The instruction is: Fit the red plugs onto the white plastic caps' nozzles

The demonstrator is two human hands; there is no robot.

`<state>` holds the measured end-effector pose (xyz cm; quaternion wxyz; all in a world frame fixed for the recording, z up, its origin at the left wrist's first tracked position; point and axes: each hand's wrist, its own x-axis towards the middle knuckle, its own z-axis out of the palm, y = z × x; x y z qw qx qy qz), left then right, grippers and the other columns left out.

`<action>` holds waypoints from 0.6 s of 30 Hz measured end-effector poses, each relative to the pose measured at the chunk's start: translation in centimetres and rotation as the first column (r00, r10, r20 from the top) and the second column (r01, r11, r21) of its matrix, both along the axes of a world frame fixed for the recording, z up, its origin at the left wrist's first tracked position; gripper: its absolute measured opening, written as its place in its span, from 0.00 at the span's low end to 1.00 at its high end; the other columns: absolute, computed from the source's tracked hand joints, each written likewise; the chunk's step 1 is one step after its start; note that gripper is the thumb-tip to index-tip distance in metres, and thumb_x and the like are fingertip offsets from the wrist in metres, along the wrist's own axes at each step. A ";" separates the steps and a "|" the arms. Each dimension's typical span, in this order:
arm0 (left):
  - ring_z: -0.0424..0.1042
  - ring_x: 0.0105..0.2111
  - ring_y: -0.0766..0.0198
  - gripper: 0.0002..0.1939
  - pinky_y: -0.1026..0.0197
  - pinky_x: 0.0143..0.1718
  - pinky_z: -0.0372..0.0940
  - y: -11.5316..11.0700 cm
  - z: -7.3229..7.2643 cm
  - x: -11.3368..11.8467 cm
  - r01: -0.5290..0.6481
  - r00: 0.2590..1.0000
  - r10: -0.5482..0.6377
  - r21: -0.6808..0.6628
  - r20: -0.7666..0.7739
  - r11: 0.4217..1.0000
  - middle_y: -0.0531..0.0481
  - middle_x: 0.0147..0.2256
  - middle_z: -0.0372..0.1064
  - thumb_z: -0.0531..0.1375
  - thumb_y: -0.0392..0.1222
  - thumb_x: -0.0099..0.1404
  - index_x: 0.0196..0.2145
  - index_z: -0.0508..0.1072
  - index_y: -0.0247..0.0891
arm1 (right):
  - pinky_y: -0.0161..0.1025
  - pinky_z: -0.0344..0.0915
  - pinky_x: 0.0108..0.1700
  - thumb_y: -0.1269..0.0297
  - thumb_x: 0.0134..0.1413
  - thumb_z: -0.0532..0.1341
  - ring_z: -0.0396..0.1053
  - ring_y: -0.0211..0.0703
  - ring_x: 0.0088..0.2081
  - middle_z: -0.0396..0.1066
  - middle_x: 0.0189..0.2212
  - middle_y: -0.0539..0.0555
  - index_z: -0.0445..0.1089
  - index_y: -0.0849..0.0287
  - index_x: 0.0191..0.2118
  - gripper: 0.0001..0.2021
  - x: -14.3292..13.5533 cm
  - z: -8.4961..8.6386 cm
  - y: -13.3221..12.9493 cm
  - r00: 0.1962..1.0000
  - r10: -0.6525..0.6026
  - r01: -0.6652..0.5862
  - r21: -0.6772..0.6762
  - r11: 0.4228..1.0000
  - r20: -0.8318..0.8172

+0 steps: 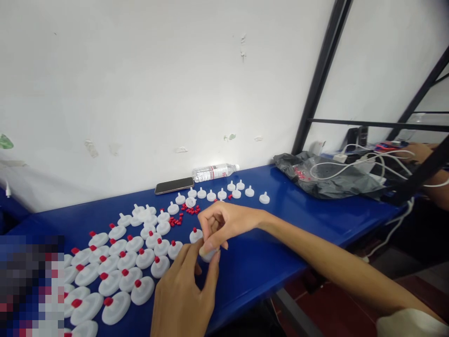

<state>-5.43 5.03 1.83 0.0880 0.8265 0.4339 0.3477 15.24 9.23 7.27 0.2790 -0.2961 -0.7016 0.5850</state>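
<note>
My left hand [185, 285] pinches a white round piece [209, 255] between thumb and fingers above the blue table's front part. Over that same piece my right hand [224, 224] is closed, thumb and fingertips at its top; whatever they hold there is hidden. Many white discs with red caps [115, 308] stand to the left. Farther back is a row of white discs with bare stems [221, 194]. Loose red caps [175, 220] lie between the two groups, left of my right hand.
A dark phone [174, 186] and a clear bottle [214, 172] lie along the wall. At the right are a grey plastic bag [315, 180], white cables [377, 157] and a black metal frame [321, 75]. Another person's arm [433, 180] shows at the far right.
</note>
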 end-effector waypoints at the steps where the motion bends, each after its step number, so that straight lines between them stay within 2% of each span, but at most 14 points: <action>1: 0.74 0.24 0.60 0.14 0.60 0.24 0.65 0.0 -0.1 0.0 0.020 1.000 -0.019 0.030 -0.015 0.999 0.53 0.29 0.73 0.54 0.54 0.73 0.43 0.75 0.45 | 0.30 0.65 0.26 0.54 0.56 0.72 0.70 0.32 0.23 0.76 0.27 0.47 0.72 0.60 0.34 0.15 0.0 -0.1 0.1 1.000 -0.015 0.015 0.027 1.000 0.017; 3: 0.73 0.24 0.61 0.12 0.61 0.24 0.65 0.1 -0.3 0.0 0.046 0.999 -0.045 0.087 -0.018 0.995 0.54 0.28 0.73 0.55 0.52 0.73 0.43 0.75 0.45 | 0.31 0.63 0.27 0.52 0.62 0.67 0.68 0.32 0.22 0.74 0.25 0.47 0.73 0.60 0.33 0.15 -0.2 -0.3 0.3 0.980 -0.189 0.176 0.180 0.968 0.059; 4: 0.74 0.24 0.61 0.12 0.61 0.25 0.65 0.1 -0.4 0.0 0.059 0.998 -0.057 0.104 -0.018 0.993 0.53 0.29 0.74 0.56 0.51 0.73 0.44 0.75 0.45 | 0.31 0.61 0.27 0.52 0.65 0.64 0.68 0.32 0.22 0.73 0.24 0.47 0.73 0.60 0.33 0.15 -0.3 -0.4 0.4 0.942 -0.326 0.291 0.291 0.911 0.078; 6: 0.76 0.27 0.60 0.11 0.61 0.27 0.68 0.1 -0.6 0.0 0.088 0.996 -0.085 0.116 -0.033 0.989 0.52 0.32 0.76 0.56 0.50 0.73 0.45 0.74 0.44 | 0.32 0.59 0.29 0.56 0.69 0.60 0.67 0.33 0.23 0.72 0.22 0.47 0.74 0.60 0.34 0.15 -0.5 -0.7 0.6 0.808 -0.579 0.455 0.508 0.731 0.108; 7: 0.78 0.30 0.60 0.11 0.61 0.29 0.69 0.1 -0.7 0.1 0.099 0.995 -0.094 0.123 -0.042 0.987 0.51 0.34 0.77 0.56 0.50 0.73 0.45 0.73 0.44 | 0.32 0.58 0.30 0.58 0.70 0.59 0.67 0.33 0.23 0.71 0.21 0.46 0.75 0.59 0.36 0.14 -0.6 -0.8 0.7 0.740 -0.660 0.475 0.590 0.653 0.134; 9: 0.80 0.36 0.57 0.11 0.60 0.34 0.71 0.2 -0.9 0.1 0.109 0.993 -0.102 0.145 -0.059 0.983 0.49 0.38 0.78 0.56 0.49 0.73 0.46 0.73 0.43 | 0.33 0.56 0.30 0.62 0.71 0.58 0.67 0.35 0.22 0.71 0.20 0.46 0.77 0.57 0.43 0.10 -0.6 -1.1 0.9 0.633 -0.743 0.431 0.699 0.571 0.216; 11: 0.80 0.39 0.56 0.11 0.59 0.36 0.72 0.2 -1.1 0.1 0.109 0.992 -0.098 0.172 -0.074 0.979 0.48 0.40 0.79 0.56 0.49 0.73 0.47 0.73 0.43 | 0.34 0.55 0.31 0.63 0.70 0.58 0.68 0.37 0.23 0.72 0.21 0.46 0.77 0.54 0.52 0.12 -0.6 -1.5 1.0 0.542 -0.779 0.334 0.770 0.544 0.315; 13: 0.81 0.39 0.55 0.11 0.59 0.35 0.73 0.2 -1.3 0.1 0.105 0.992 -0.089 0.197 -0.090 0.975 0.47 0.40 0.79 0.57 0.48 0.73 0.48 0.73 0.42 | 0.35 0.55 0.31 0.63 0.70 0.57 0.71 0.41 0.26 0.75 0.23 0.48 0.75 0.51 0.57 0.15 -0.6 -1.9 1.0 0.465 -0.793 0.247 0.802 0.544 0.394; 15: 0.81 0.39 0.55 0.11 0.59 0.34 0.73 0.3 -1.4 0.1 0.096 0.992 -0.075 0.227 -0.100 0.969 0.47 0.40 0.79 0.57 0.48 0.73 0.48 0.73 0.42 | 0.36 0.56 0.32 0.61 0.70 0.57 0.74 0.45 0.31 0.78 0.28 0.51 0.75 0.50 0.58 0.16 -0.7 -2.4 1.1 0.428 -0.791 0.204 0.805 0.556 0.438; 18: 0.81 0.39 0.56 0.11 0.60 0.33 0.73 0.3 -1.5 0.1 0.101 0.991 -0.075 0.253 -0.110 0.962 0.47 0.40 0.79 0.57 0.47 0.73 0.49 0.72 0.41 | 0.38 0.60 0.35 0.59 0.70 0.56 0.77 0.50 0.37 0.81 0.34 0.54 0.75 0.51 0.58 0.17 -0.8 -3.0 1.3 0.415 -0.783 0.189 0.799 0.572 0.463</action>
